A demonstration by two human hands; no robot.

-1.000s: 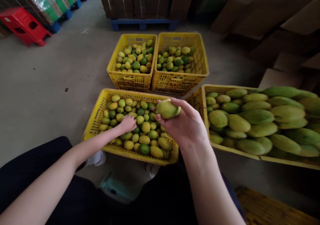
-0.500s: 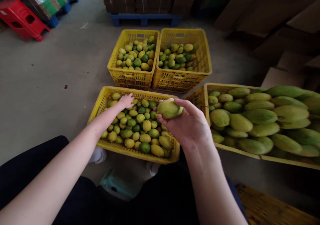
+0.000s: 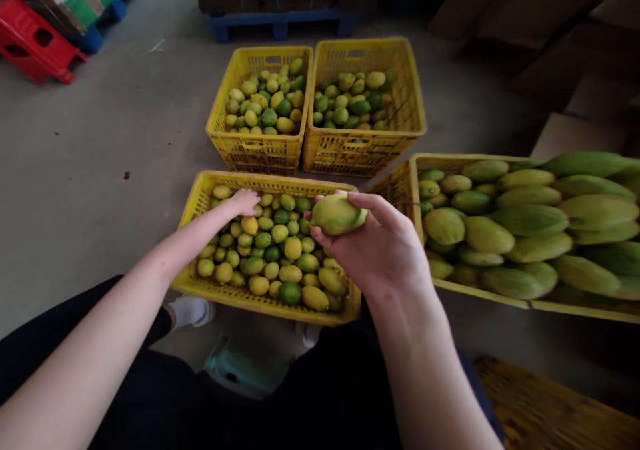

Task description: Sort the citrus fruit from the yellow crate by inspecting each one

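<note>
A large green-yellow lemon [image 3: 339, 214] is in my right hand [image 3: 383, 247], its fingers and thumb wrapped round the sides. This hand is raised over the right end of a low yellow crate [image 3: 265, 309] of green and yellow lemons [image 3: 290, 274]. My left hand [image 3: 244, 202] reaches into the far left part of that crate. Its fingers lie bent over the fruit, apparently touching it, with the fingertips partly hidden. Just below it shows a yellow lemon [image 3: 249, 225].
Two yellow crates, the left one [image 3: 255, 145] and the right one [image 3: 365, 151], stand behind with more lemons. To the right, a fuller yellow crate [image 3: 480, 297] holds green fruit. A red stool [image 3: 37, 43], a blue pallet [image 3: 283, 23] and cardboard [image 3: 575, 137] stand farther off.
My left hand has shifted slightly left over the fruit, with its fingers bent down more. My right hand still holds the lemon in nearly the same place. The view has tilted slightly.
</note>
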